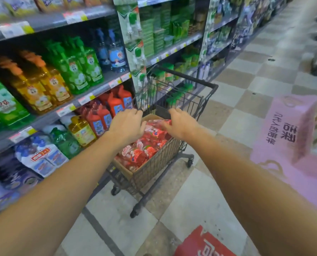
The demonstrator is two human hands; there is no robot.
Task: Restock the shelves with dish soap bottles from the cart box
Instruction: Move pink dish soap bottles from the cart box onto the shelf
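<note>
Over the cart box (128, 172), both hands' fingers (135, 115) curled on glossy red dish soap bottles (146, 143), label-fronted

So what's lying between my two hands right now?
Head view: red dish soap packs in the cardboard box, between left hand and right hand.

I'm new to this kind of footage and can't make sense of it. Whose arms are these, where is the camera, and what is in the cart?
There is no machine here. A person wears a camera on the head, so you look down along their own two arms. The left hand and right hand reach over a cardboard box full of red dish soap bottles, which sits in a black wire cart. Whether either hand grips a bottle yet is hard to tell. To the left, shelves carry orange, green and red bottles.
</note>
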